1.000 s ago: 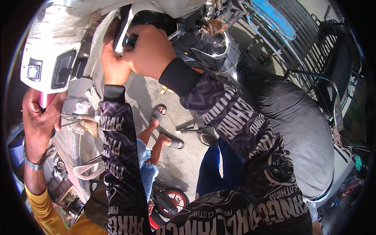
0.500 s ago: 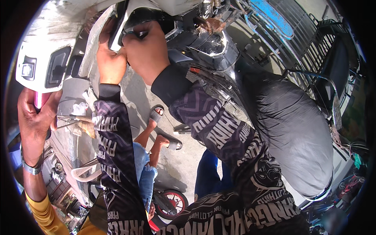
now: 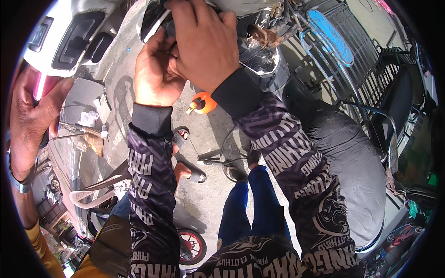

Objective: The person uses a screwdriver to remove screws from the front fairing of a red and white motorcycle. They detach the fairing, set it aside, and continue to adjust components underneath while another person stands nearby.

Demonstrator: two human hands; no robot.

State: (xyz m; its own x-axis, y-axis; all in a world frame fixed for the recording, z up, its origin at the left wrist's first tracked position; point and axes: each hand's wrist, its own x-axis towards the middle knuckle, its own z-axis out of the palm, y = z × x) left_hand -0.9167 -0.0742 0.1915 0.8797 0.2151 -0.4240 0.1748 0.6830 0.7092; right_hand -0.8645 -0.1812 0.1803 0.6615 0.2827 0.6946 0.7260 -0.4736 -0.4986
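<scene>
My right hand [image 3: 206, 44] is at the top of the view, back toward me, its fingers bent over the edge of a black-and-white motorcycle panel [image 3: 151, 18]. Just below and left of it, my left hand [image 3: 157, 76] is turned palm up, its fingers curled in under the right hand. The two hands touch. A dark piece shows between them, but the fingers cover most of it, so I cannot make out what they grip. Below my hands is an orange rounded thing [image 3: 204, 103] with a dark collar and a pale tip.
At the left, another person's hand [image 3: 37, 111] holds a pink cylinder [image 3: 42, 85] under a white vehicle part [image 3: 60, 41]. A grey-covered seat [image 3: 343, 162] fills the right side. Beyond it stand a blue-topped metal frame [image 3: 330, 37] and a black bench [image 3: 394, 97]. Sandaled feet are below.
My hands have shifted right in the view, and my left palm has turned upward. The orange thing has come into sight. The other person's hand and the white part appear further left.
</scene>
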